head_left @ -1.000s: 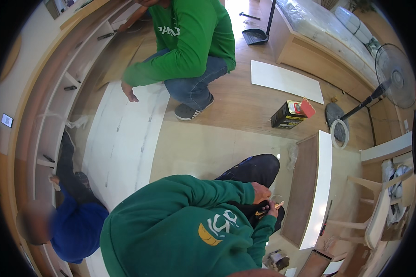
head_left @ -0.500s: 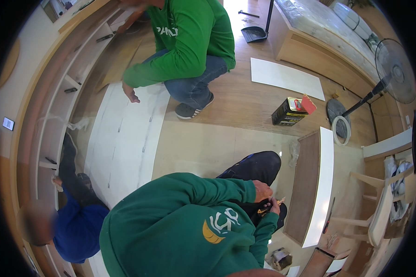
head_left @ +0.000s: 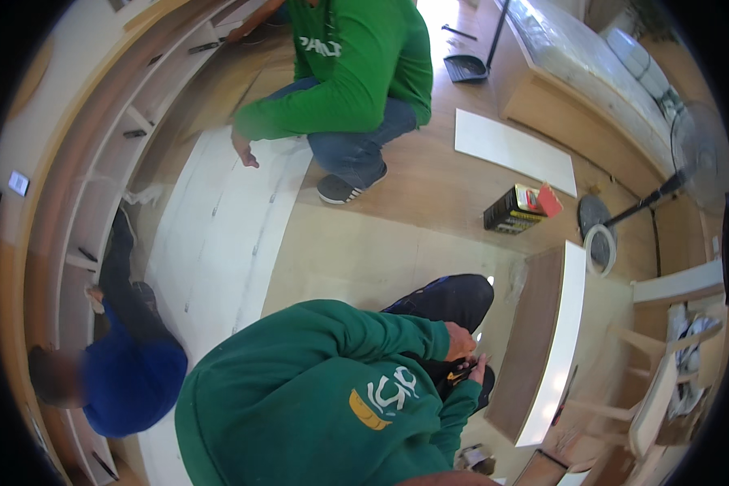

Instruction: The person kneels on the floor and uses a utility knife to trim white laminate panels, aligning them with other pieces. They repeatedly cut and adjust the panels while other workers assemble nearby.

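Observation:
Neither of my hands shows in the head view. Right below me a person in a dark green sweatshirt [head_left: 316, 397] crouches with their back to me. Their two hands [head_left: 466, 353] meet over a small black and yellow object [head_left: 460, 374] above their black shoe [head_left: 449, 298]. Just to their right lies a brown panel with a white edge [head_left: 543, 340]. Further off, a person in a bright green top [head_left: 356, 73] squats with one hand [head_left: 243, 150] on a long white panel [head_left: 219, 243] that lies on the floor.
A third person in blue [head_left: 125, 368] lies at the left beside a white shelf unit [head_left: 81, 211]. A black and yellow box [head_left: 514, 211], a white ring [head_left: 599, 247], a standing fan [head_left: 697, 162], a white board [head_left: 514, 150], a dustpan [head_left: 466, 69] and white chair parts [head_left: 664, 381] surround the floor.
The view has drifted slightly. The crouching person's hands stay together on the small object, and the squatting person keeps a hand on the white panel.

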`<state>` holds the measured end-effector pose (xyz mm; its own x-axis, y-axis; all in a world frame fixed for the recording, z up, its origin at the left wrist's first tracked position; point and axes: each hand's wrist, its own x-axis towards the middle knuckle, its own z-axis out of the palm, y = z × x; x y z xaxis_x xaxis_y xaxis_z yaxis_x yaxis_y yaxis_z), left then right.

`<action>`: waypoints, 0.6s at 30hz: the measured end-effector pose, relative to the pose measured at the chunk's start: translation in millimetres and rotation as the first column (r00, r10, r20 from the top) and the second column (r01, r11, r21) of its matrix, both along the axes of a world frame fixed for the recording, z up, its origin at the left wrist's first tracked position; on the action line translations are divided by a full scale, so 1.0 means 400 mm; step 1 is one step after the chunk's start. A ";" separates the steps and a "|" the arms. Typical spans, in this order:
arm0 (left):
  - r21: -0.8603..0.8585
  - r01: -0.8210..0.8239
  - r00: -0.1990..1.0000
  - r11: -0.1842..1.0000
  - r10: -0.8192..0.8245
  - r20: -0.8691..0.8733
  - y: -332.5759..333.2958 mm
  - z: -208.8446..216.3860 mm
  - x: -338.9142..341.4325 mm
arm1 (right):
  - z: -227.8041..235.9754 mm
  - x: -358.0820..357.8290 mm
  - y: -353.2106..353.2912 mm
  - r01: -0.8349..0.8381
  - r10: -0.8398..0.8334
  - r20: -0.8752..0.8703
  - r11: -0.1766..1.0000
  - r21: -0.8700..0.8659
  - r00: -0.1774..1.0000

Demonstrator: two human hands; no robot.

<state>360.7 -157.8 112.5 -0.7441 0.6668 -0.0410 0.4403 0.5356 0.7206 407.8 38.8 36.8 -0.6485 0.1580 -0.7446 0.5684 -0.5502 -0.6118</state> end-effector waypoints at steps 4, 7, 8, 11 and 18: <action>-0.067 0.012 1.000 0.998 -0.010 0.024 0.014 0.026 -0.009 | -0.016 -0.023 0.024 -0.049 0.049 0.010 0.999 0.012 0.999; -0.058 0.031 0.998 0.998 -0.028 0.048 0.013 0.011 -0.005 | 0.006 -0.021 0.004 -0.052 0.052 -0.011 0.998 -0.039 0.999; -0.057 0.046 0.997 0.997 -0.042 0.060 0.013 0.005 -0.003 | 0.008 -0.020 0.002 -0.048 0.046 -0.026 0.997 -0.068 0.999; -0.089 0.037 0.999 0.995 -0.035 0.018 0.026 -0.023 -0.002 | -0.005 -0.029 0.015 -0.031 0.037 0.074 0.996 -0.085 0.997; -0.128 0.082 0.996 0.988 -0.084 -0.011 0.021 -0.005 -0.005 | -0.071 -0.042 0.058 -0.163 0.163 0.019 0.986 -0.030 0.986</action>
